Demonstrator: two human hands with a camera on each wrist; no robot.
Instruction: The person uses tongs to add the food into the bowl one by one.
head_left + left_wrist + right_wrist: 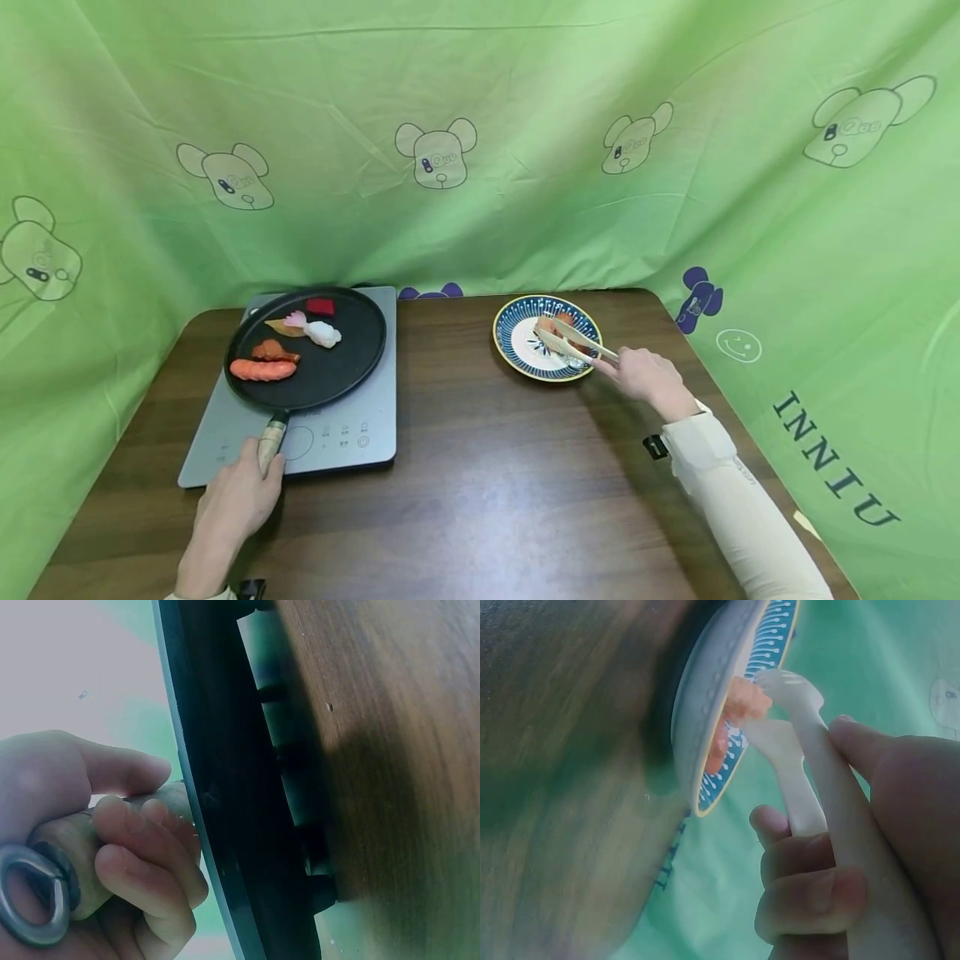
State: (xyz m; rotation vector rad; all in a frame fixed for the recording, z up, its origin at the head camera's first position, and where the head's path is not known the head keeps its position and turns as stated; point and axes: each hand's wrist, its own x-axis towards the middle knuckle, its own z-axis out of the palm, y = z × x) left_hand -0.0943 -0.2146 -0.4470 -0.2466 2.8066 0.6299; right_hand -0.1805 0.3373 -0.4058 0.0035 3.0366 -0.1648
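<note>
My left hand [238,500] grips the wooden handle [271,443] of a flat black pan [337,367]; a metal ring at the handle's end shows in the left wrist view. On the pan lie a scored sausage [262,370], a brown fried-looking piece [274,351], a white and pink shrimp-like piece [322,334] and a dark red square [321,307]. My right hand [648,379] holds pale tongs [817,757], their tips at a pinkish-orange food piece [746,701] on a blue-patterned plate [517,354]. Whether the tips clamp it, I cannot tell.
Under the pan is a grey induction cooktop [352,450] at the left of the brown wooden table [465,467]. Green printed cloth [525,225] hangs behind the table and along both sides. More reddish food [717,750] sits on the plate.
</note>
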